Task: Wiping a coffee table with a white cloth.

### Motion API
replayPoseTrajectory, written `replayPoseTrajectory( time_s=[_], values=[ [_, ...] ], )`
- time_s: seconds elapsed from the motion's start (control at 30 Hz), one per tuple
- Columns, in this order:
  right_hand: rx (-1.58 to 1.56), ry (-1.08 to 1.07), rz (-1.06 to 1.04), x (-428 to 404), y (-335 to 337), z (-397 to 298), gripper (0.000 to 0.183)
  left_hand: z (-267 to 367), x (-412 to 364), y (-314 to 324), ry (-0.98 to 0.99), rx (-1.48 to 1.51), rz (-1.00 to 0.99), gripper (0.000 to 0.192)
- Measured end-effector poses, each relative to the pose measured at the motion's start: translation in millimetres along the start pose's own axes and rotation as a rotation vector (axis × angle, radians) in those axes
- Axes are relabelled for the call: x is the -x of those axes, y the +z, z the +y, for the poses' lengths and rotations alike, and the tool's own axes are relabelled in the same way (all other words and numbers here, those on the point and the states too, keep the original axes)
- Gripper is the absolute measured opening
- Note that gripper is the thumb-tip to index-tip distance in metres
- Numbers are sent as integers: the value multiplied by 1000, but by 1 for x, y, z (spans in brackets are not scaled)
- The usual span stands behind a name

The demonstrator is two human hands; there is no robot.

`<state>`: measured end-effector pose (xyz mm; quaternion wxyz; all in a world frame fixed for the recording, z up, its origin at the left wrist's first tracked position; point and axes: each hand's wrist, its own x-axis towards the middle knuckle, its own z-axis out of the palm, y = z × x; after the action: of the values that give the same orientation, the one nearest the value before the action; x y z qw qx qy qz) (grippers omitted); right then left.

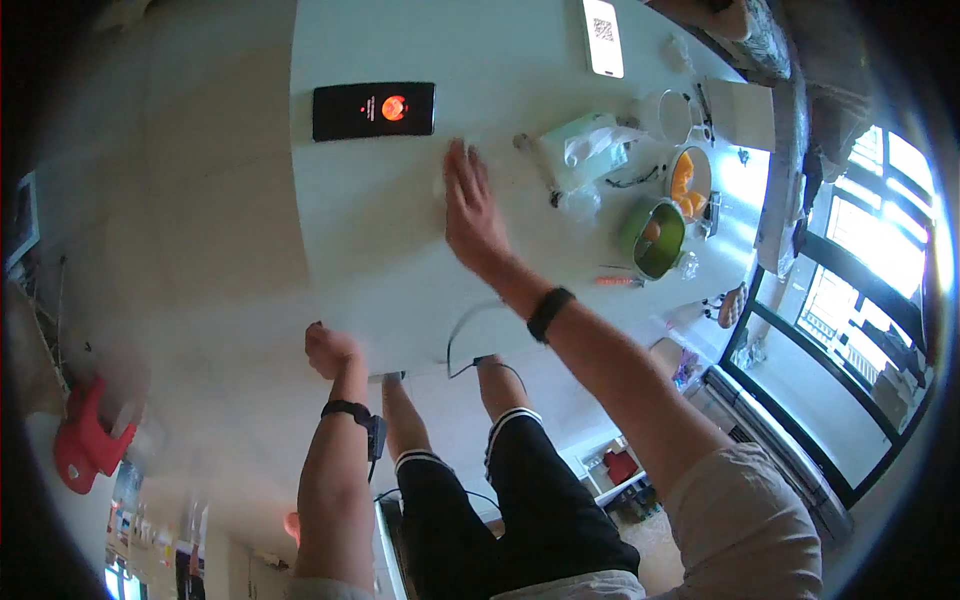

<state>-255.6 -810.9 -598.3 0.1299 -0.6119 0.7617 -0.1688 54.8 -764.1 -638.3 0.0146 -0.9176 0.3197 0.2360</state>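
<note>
My right hand [474,210] lies over the pale tabletop [390,247], fingers extended and close together, holding nothing that shows. Beyond its fingertips and to the left rests a black smartphone [373,112] with an orange round picture on its lit screen. At the table's near left corner is my left hand [330,352], its fingers curled; a small dark thing shows at its fingertips, too small to name. Both wrists wear black bands. To the right of my right hand sits a pale green pack of tissues [589,146].
On the right stand a green bowl [660,240] with a round item, a bowl of orange pieces [688,184], a clear cup [674,118] and a white box [741,114]. A white phone [603,37] lies at the far edge. A cable [450,345] hangs at the near edge.
</note>
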Motion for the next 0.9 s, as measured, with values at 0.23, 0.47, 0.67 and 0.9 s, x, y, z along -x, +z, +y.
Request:
replayPoseTrajectory(
  time_s=[0.23,0.47,0.67,0.9],
  values=[
    [169,69,61,-105,-10,48,68,13,3,-5,77,-22,-59,49],
    [619,586,-61,-148,-9,86,82,-14,-11,18,137,-22,-99,50],
    [353,907,-8,-199,-13,78,60,-23,-6,22,-11,168,-57,48],
    [592,4,87,-287,50,-20,54,-4,8,6,101,-37,-232,47]
  ],
)
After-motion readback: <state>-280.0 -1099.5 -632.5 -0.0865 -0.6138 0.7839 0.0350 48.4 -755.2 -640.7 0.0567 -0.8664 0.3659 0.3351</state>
